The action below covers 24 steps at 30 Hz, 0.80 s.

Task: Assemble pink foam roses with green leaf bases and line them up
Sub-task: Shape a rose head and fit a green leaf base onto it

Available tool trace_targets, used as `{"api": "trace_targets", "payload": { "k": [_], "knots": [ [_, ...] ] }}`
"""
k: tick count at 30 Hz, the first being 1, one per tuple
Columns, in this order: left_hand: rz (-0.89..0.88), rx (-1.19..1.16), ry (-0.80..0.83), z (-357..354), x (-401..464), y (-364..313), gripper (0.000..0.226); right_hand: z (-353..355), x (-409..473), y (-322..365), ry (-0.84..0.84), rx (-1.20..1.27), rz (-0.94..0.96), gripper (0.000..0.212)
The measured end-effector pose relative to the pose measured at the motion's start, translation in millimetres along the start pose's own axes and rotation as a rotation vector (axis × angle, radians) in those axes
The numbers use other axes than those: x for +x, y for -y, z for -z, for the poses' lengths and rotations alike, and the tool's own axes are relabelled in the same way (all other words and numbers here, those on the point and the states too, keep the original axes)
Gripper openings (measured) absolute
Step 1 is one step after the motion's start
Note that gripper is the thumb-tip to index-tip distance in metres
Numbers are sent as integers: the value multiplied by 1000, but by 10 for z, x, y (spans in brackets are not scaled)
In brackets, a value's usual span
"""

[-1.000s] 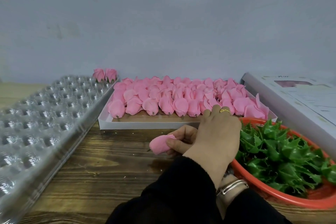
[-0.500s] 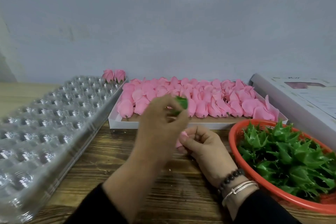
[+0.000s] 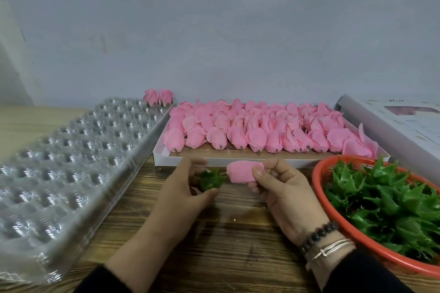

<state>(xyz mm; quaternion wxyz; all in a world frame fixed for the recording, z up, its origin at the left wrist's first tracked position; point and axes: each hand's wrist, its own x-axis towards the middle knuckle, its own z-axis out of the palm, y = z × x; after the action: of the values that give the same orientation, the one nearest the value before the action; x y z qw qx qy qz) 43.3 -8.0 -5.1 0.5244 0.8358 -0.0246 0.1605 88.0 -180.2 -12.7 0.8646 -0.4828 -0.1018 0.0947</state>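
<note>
My right hand [image 3: 283, 188] grips a pink foam rose [image 3: 241, 171] lying sideways, its base pointing left. My left hand [image 3: 183, 188] pinches a green leaf base [image 3: 211, 179] just left of that rose, a small gap between them. Behind the hands, a white flat box [image 3: 238, 160] holds several rows of pink roses [image 3: 257, 126]. Two finished roses with green bases [image 3: 158, 97] stand at the far right corner of the clear plastic tray [image 3: 71, 157]. An orange basket [image 3: 333, 216] at the right is full of green leaf bases [image 3: 385, 200].
The hands work over a wooden table [image 3: 214, 245]. The clear tray with many round cups fills the left side. A white cardboard box lid [image 3: 404, 126] lies at the far right against the grey wall. Small white crumbs lie on the table.
My left hand reached across to the basket, came back with a green leaf base and has lowered it beside the rose. My right hand has turned the rose so its base faces left.
</note>
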Motion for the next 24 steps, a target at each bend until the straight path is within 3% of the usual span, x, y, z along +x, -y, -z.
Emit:
{"api": "trace_targets", "payload": {
  "k": [4, 13, 24],
  "knots": [
    [-24, 3, 48, -20, -9, -10, 38, -42, -18, -7, -3, -145, 91, 13],
    [-7, -130, 83, -57, -10, -36, 46, -146, -71, -31, -40, -646, 313, 13],
    [51, -207, 83, -116, -23, 29, 61, -212, -109, -62, 10, -867, 397, 38]
  ]
}}
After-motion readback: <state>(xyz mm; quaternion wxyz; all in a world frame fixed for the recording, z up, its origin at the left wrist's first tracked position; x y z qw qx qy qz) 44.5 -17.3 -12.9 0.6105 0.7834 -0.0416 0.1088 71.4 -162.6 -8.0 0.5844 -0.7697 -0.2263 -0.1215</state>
